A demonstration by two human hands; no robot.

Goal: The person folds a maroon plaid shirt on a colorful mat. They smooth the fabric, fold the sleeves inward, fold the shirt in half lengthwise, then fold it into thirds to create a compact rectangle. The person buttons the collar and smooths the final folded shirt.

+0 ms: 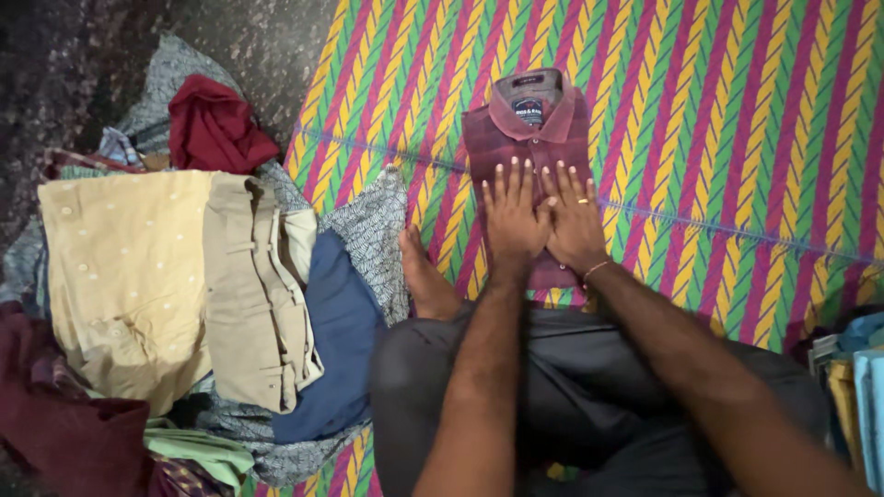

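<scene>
From the head camera, looking down, a folded maroon checked shirt (534, 147) lies collar-up on a striped woven mat (737, 120) of green, yellow and magenta, directly in front of the seated person. The left hand (512, 216) and the right hand (573, 216) both lie flat on the shirt's lower half, palms down and fingers spread, side by side with the thumbs touching; neither grips anything (a ring shows on the right hand, a thin bangle at its wrist). The person's bare foot (425, 276) rests on the mat just left of the shirt, above dark grey trousers (589, 387). Further left, partly off the mat, sits a loose heap of clothes: a pale yellow dotted garment (120, 267), khaki trousers (253, 294), a blue cloth (336, 340) and a crumpled red garment (214, 124).
</scene>
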